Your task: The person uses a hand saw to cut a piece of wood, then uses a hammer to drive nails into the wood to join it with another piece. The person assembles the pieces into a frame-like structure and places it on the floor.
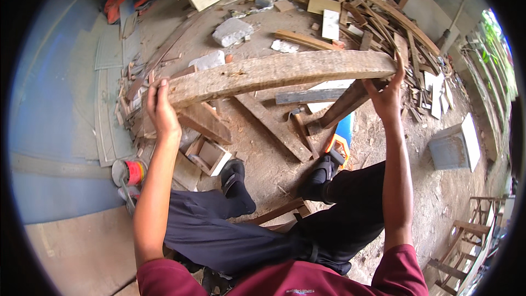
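A long, rough wooden beam (274,72) spans the view in front of me, raised above the floor litter. My left hand (163,112) is closed round its left end. At the right end my right hand (388,92) grips the wood, fingers up along the end and thumb underneath. Below the beam a plank (272,126) lies slantwise. Near it are a hammer (301,126) and a darker timber (348,103) leading up under the beam. A handsaw (338,143) with an orange handle and blue blade lies by my right foot. The far sides of both hands are hidden.
Concrete lumps (233,32) and wood scraps litter the ground ahead, with a heap of boards (400,22) at the far right. A pale bin-like box (453,143) stands right, a red-and-yellow can (131,173) left. A small wooden box (209,154) sits near my left foot.
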`<state>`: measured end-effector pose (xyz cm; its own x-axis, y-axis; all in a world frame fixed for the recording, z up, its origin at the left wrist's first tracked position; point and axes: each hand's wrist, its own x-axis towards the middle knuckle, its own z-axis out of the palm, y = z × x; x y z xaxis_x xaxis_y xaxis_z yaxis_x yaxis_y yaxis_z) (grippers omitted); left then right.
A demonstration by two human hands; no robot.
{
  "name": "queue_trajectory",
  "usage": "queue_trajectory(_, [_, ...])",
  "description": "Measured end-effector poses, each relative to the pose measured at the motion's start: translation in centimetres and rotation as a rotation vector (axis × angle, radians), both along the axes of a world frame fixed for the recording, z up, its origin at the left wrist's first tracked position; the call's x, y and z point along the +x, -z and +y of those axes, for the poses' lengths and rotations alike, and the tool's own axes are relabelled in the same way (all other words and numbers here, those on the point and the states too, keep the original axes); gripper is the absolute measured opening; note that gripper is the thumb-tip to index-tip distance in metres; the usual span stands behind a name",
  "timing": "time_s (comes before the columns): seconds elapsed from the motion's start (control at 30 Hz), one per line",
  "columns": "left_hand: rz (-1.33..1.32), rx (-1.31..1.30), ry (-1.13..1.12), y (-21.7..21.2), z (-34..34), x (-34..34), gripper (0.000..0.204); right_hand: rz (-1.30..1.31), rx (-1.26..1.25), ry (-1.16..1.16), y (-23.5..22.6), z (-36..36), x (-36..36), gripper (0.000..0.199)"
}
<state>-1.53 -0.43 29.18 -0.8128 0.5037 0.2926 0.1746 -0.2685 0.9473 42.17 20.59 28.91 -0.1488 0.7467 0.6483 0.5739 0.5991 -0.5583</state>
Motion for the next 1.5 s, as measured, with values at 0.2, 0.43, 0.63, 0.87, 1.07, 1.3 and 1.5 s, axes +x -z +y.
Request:
queue_trajectory(0.2, [0.010, 0.011, -0.020, 0.3, 0.1, -0.5, 0.021, 0.147, -0.303, -0.077, -0.9, -1.0, 0.3, 0.095])
queue_trajectory(0.43, [-0.051, -0.035, -0.030, -0.6, -0.2, -0.3, 0.023, 0.097, -0.318, -0.136, 0.6, 0.1, 1.3, 0.078])
queue_trajectory(0.63, [-0.009, -0.081, 0.045, -0.4, -0.7, -1.2, 0.028, 0.170, -0.301, -0.213, 0.8, 0.3, 1.1, 0.085])
queue_trajectory(0.87, [-0.130, -0.246, 0.122, -1.7, -2.7, -1.8, 0.038, 0.525, -0.610, -0.287, -1.6, -1.3, 1.3, 0.083])
queue_trajectory(1.07, [-0.324, -0.133, 0.145, -1.2, -1.5, 0.3, 0.050, 0.193, -0.312, -0.052, 2.9, 1.6, 2.5, 0.063])
queue_trajectory(1.3, [-0.192, -0.064, 0.199, -0.8, -1.6, 0.4, 0.054, 0.736, -0.557, -0.074, 1.2, 1.0, 0.4, 0.066])
queue_trajectory(1.5, [-0.133, -0.101, 0.147, -0.3, -0.9, -0.4, 0.058, 0.712, -0.463, -0.094, 1.1, 1.8, 1.0, 0.070])
